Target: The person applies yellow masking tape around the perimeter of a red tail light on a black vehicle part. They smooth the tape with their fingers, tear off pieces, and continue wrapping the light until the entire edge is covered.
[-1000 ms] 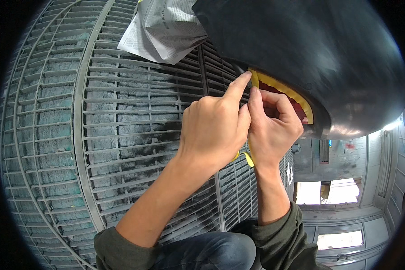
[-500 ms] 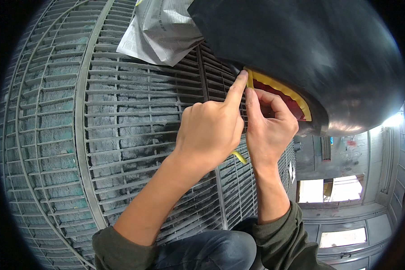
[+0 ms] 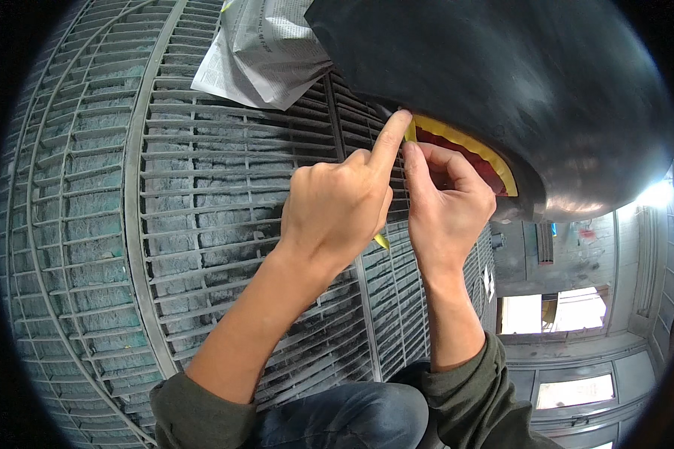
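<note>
At the L corner of the slot-like opening (image 3: 487, 172) in a big curved blk panel (image 3: 494, 75), both my hands work close tog., near the upper middle of my view. My L hand (image 3: 338, 198) has its index finger straight out, tip pressed to the corner where yellow tape (image 3: 472, 142) starts; other fingers are curled under, & can't tell if they grip anything. My R hand (image 3: 449, 198) is narrow: thumb & index pinch a short yellow strip (image 3: 411, 133) just below that fingertip, rest of the fingers bent in behind.

Tape runs along the upper edge of the opening, from the corner by my fingertip round to the far R end, inner edge a bit wavy. Inside it's dk red, partly hidden by my R hand. Below my L hand pokes a loose yellow end (image 3: 382, 241); can't tell if it's joined to the strip.

Panel fills the upper R, glossy toward its R side. To its L, approx. top ctr, a creased newspaper sheet (image 3: 262, 60) hangs over metal floor grating (image 3: 202, 224). Dk green sleeves (image 3: 206, 408) are pushed up my forearms; my knee in blue jeans (image 3: 352, 415) sits betw. them. Lower R: grey wall w/ bright window (image 3: 554, 310).
</note>
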`<act>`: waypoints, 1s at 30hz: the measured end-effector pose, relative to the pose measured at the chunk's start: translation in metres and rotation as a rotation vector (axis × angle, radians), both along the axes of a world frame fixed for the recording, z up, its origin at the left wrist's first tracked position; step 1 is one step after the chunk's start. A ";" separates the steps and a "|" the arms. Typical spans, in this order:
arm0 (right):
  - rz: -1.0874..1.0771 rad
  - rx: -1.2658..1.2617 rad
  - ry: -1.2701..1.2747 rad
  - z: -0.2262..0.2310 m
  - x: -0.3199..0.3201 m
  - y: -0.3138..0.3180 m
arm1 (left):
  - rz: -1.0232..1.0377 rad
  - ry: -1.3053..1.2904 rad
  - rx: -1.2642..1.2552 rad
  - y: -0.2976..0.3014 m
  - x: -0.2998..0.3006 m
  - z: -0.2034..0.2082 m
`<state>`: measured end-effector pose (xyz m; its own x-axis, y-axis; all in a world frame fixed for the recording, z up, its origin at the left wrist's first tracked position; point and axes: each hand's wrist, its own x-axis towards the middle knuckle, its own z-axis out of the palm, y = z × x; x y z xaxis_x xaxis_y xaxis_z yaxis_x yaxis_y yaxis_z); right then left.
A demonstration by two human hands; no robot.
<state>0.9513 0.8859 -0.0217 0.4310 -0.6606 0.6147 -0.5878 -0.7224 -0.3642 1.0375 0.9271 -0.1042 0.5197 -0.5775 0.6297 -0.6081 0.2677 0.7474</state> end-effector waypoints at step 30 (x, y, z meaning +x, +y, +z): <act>0.052 -0.208 -0.040 -0.002 -0.017 -0.012 | -0.703 0.738 -0.066 0.012 0.007 0.010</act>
